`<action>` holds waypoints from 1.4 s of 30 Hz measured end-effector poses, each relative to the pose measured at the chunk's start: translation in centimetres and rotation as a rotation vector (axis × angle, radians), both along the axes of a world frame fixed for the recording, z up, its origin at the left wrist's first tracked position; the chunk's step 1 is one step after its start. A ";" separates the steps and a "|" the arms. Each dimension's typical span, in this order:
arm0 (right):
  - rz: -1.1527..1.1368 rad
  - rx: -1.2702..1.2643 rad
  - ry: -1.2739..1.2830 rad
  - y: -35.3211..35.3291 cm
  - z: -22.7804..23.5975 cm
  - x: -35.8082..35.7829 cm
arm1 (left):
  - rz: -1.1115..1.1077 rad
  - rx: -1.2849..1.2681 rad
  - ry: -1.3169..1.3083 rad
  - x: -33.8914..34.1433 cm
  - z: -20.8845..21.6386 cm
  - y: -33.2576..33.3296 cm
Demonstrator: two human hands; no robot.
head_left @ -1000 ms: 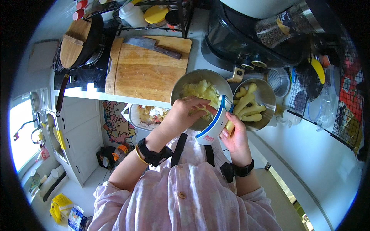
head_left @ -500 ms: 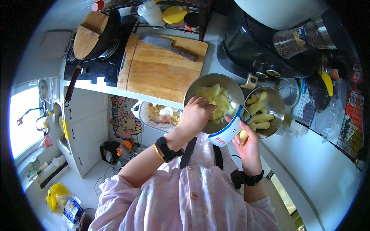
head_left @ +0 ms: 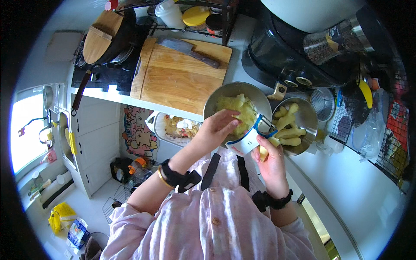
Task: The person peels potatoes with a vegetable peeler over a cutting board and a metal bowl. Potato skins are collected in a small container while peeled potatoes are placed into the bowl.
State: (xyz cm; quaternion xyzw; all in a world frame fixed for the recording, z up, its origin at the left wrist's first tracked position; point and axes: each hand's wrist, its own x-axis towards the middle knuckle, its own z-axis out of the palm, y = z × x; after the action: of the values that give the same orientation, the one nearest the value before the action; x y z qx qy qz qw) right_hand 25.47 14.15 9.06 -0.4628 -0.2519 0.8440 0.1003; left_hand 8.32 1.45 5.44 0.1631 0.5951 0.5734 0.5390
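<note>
My left hand [head_left: 219, 126] hovers over the near left part of a steel bowl [head_left: 213, 96], fingers stretched and slightly apart, holding nothing I can see. In that bowl lies a heap of thin pale-yellow slices [head_left: 240, 106]. My right hand [head_left: 273, 162] is closed around a white, blue-edged peeler [head_left: 245, 142] and a pale-yellow peeled root [head_left: 263, 154]. The peeler's metal blade is near the bowl's right rim. How the fingers split their grip is partly hidden. A second steel bowl [head_left: 313, 130], touching the right side, holds several peeled knobby roots [head_left: 289, 130].
Behind on the left, a cleaver [head_left: 186, 48] lies on a wooden cutting board [head_left: 177, 82]. A black appliance [head_left: 277, 56] stands behind the bowls. Below the counter edge is a white bin [head_left: 162, 136] with scraps. A lidded pan [head_left: 102, 39] sits on the stove.
My left hand has lifted off the slices and drawn back toward the near rim, its fingers opening. The peeler in my right hand has tilted and shifted slightly left.
</note>
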 end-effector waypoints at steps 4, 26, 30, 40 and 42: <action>-0.001 -0.016 0.109 -0.1 0.7 -0.5 | -0.158 0.062 -0.129 0.0 2.3 -1.4; 0.242 0.082 0.361 -0.2 1.6 -2.0 | 0.104 -0.029 0.099 3.2 4.7 -1.4; 0.319 0.242 0.297 -0.4 1.7 -1.7 | 0.210 0.020 -0.037 3.7 5.1 -0.8; 0.301 0.266 0.318 -0.6 0.7 0.2 | 0.284 0.041 -0.072 3.5 3.8 -0.8; 0.365 0.314 0.100 0.2 -0.3 0.5 | 0.350 0.054 -0.121 3.3 3.6 -1.2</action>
State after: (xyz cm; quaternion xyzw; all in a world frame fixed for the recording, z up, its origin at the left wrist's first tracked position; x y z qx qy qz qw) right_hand 26.01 14.36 8.76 -0.3458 -0.4540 0.8206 0.0292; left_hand 11.60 0.20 9.08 0.0367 0.5651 0.6829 0.4615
